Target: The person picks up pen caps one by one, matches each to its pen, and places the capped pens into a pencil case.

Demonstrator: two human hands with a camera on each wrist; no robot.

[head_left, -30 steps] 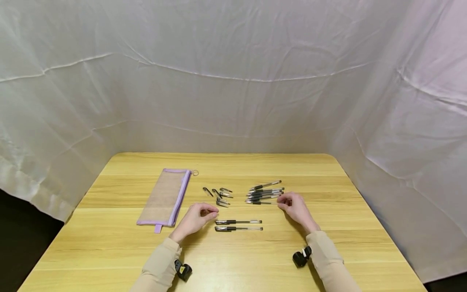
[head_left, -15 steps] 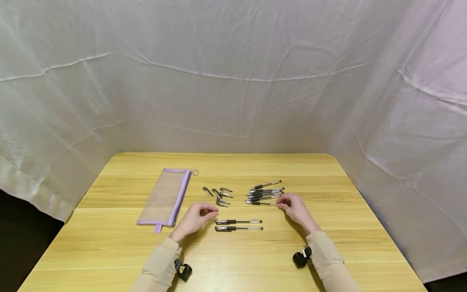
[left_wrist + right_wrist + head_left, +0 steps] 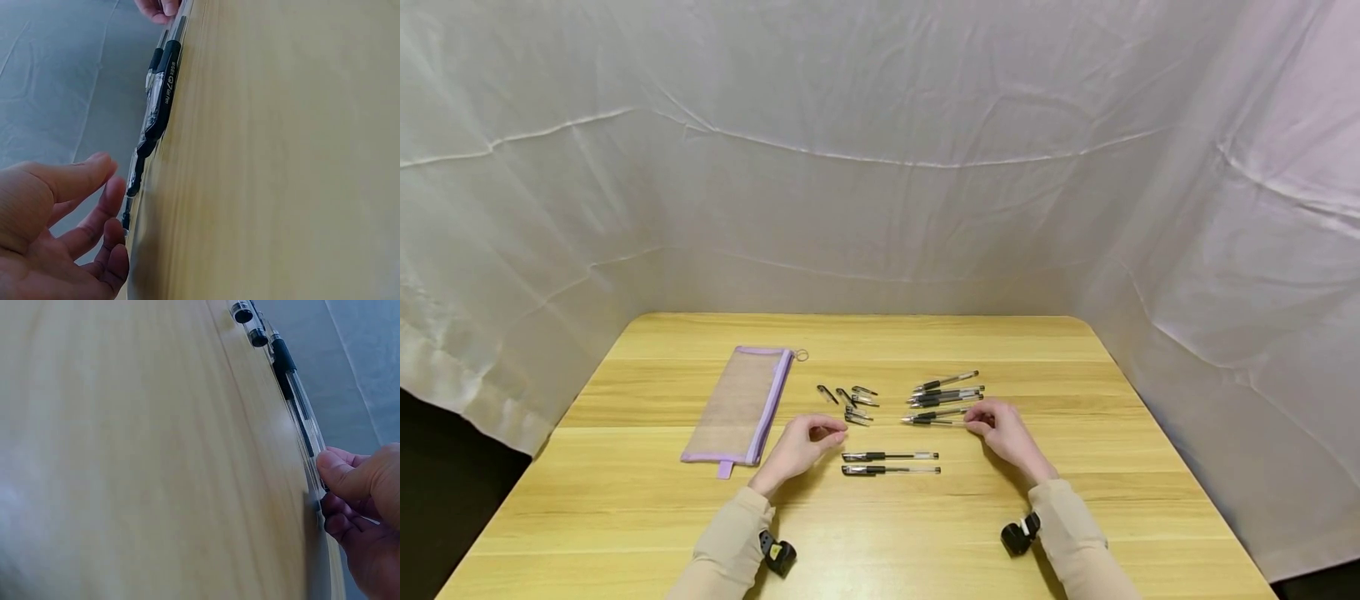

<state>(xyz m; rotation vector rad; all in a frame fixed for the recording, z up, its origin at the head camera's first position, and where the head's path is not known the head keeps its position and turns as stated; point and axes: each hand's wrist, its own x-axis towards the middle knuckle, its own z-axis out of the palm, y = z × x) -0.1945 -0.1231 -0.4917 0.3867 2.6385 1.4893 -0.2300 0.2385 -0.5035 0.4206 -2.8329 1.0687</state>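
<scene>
My right hand (image 3: 1006, 429) pinches the clear back end of an uncapped gel pen (image 3: 300, 394) between thumb and fingers. That pen and one beside it lie slightly apart from several uncapped gel pens (image 3: 947, 398) behind them. My left hand (image 3: 803, 450) hovers with its fingers loosely bent and holds nothing; the left wrist view shows a gap between thumb and fingertips. Just right of it lie two capped gel pens (image 3: 891, 470), parallel, their capped ends toward the left hand. Several loose black-and-clear pen caps (image 3: 857, 402) are scattered beyond the left hand.
To the left lies a mesh zip pouch (image 3: 737, 404) with purple edging and a ring at its far corner. The wooden table (image 3: 880, 542) carries everything. A pale cloth (image 3: 880, 208) hangs behind and at the sides.
My right hand has moved slightly left, and the nearest uncapped pens have slid a little left and nearer, away from the others. The left hand has barely shifted.
</scene>
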